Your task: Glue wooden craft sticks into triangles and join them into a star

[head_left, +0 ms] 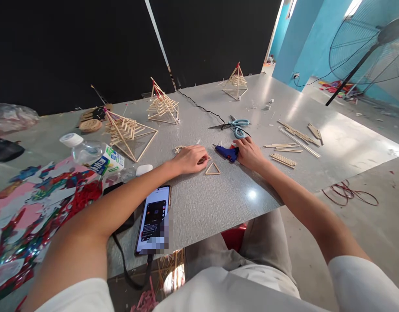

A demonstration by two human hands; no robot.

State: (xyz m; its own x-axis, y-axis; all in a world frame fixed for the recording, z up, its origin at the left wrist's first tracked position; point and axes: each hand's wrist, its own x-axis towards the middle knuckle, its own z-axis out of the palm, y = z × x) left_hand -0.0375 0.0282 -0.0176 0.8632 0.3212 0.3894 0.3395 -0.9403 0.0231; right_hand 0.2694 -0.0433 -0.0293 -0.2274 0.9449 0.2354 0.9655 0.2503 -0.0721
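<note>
My left hand rests on the grey table with its fingers curled round a small wooden stick piece, partly hidden by the fingers. Just to its right lies a small triangle of sticks. Another small stick piece shows behind that hand. My right hand has its fingers closed at the handle end of a blue glue gun, which lies on the table with its nozzle to the left. Light-blue scissors lie behind the glue gun.
Stick pyramids stand at the back left, another further back. Loose sticks lie on the right. A phone, a plastic bottle and colourful scraps are on the left. A black cable crosses the table.
</note>
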